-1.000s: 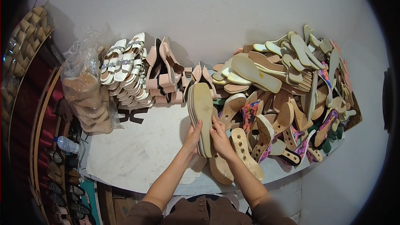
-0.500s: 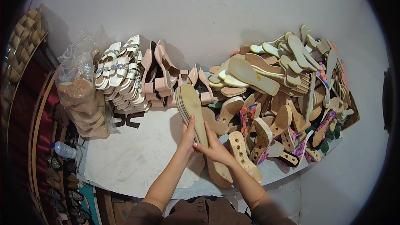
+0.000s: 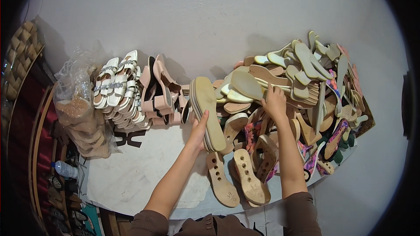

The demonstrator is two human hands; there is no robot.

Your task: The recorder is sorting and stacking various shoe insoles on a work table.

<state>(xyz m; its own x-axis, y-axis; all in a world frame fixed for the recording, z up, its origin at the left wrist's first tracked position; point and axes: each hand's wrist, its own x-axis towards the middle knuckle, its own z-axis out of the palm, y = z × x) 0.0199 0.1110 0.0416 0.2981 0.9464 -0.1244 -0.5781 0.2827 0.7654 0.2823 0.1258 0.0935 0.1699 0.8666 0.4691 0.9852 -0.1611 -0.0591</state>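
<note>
My left hand (image 3: 200,131) is closed around the side of a stack of beige shoe soles (image 3: 208,109), held upright over the table with several layers showing along its edge. At the right, my right hand (image 3: 275,102) reaches into the heap, its fingers closed on the end of a pale greenish sole (image 3: 246,84). That end is covered by the hand. More soles (image 3: 269,75) lie beneath and behind it. Below the stack, a wooden-looking sole with holes (image 3: 221,183) rests near the table's front edge, beside another holed sole (image 3: 249,177).
White sandals (image 3: 116,85) and pink heeled shoes (image 3: 159,91) stand along the wall at the left. A plastic bag of soles (image 3: 83,118) sits at the table's left end. A bottle (image 3: 65,169) lies beyond the edge. Flowered straps (image 3: 253,135) show in the right-hand heap.
My right hand has let go of the stack and moved up and right to the pale sole in the heap. My left hand keeps the stack, now slightly further right.
</note>
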